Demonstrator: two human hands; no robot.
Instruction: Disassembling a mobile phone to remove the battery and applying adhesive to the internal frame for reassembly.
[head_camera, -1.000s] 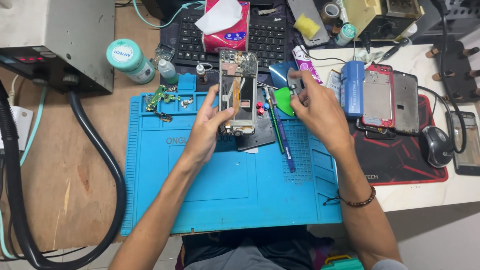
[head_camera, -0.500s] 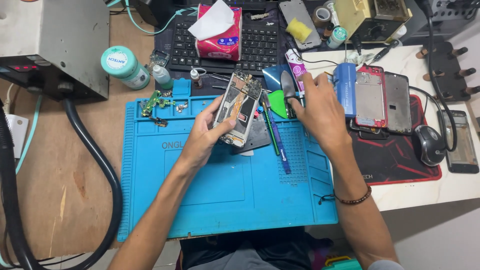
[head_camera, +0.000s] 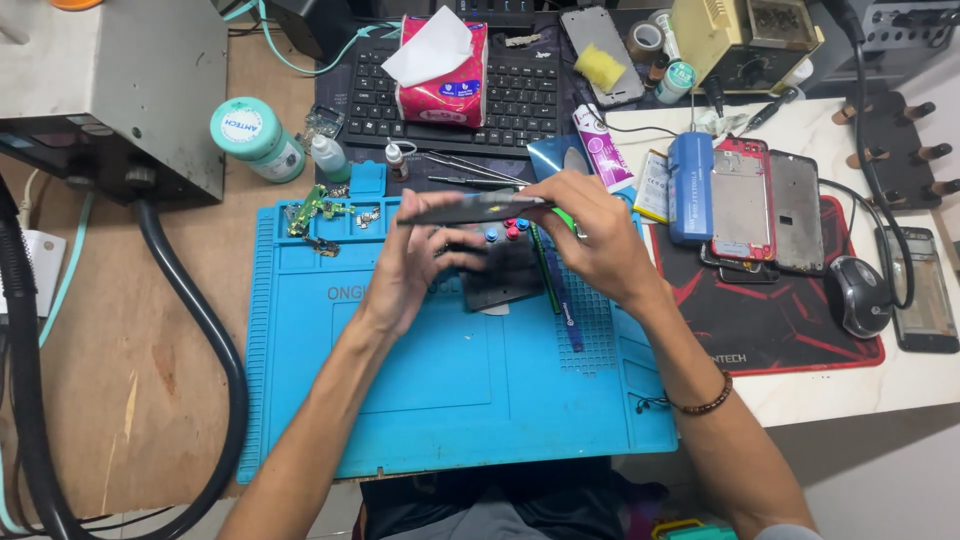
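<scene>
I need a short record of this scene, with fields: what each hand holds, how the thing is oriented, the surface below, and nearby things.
left hand: grips the left end of the phone frame
right hand: grips the frame's right end
orientation: frame seen edge-on, lifted above the mat
surface: blue mat on a wooden bench
under the hands: dark panel lying on the mat
nearby: tweezers, keyboard, tissue pack, red phone back, mouse

Blue work mat (head_camera: 450, 400) on a wooden bench; black keyboard (head_camera: 500, 95) behind it, red tissue pack (head_camera: 445, 75) lying on top. Grey metal box (head_camera: 110, 90) at far left, thick black hose (head_camera: 205, 330) curving down. Black mouse (head_camera: 860, 295) on red-and-black pad (head_camera: 790, 345).
</scene>
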